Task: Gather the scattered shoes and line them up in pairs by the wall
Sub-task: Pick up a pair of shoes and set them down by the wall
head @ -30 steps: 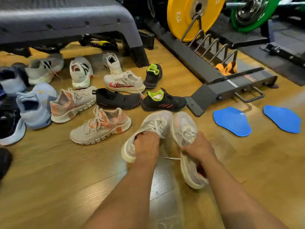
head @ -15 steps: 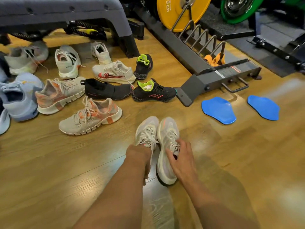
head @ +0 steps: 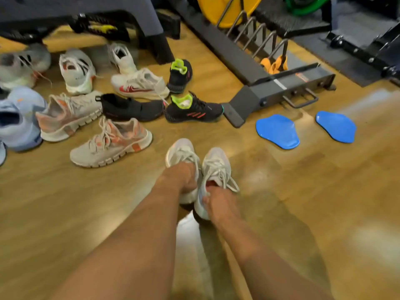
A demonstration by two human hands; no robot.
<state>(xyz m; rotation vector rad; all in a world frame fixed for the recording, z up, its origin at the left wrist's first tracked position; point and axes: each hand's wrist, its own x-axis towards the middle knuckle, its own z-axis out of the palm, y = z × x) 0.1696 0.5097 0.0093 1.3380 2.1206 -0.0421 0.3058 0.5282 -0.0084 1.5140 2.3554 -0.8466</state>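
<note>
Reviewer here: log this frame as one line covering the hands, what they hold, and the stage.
left hand: grips left pale sneaker | right hand: grips right pale sneaker | pair: side by side | other shoes: scattered, untouched

Left shoe [head: 181, 150] and right shoe [head: 216, 161] are side by side, touching, mid-floor [head: 65, 213], with the left hand [head: 179, 178] and right hand [head: 218, 204] at their near ends. The scattered shoes [head: 110, 144] bunch from 9 to 12 o'clock of them, with the far ones under the step platform [head: 86, 7]. The plate rack [head: 270, 87] is at 1. Two flat pads [head: 277, 131] are at 2, just before the rack.
</note>
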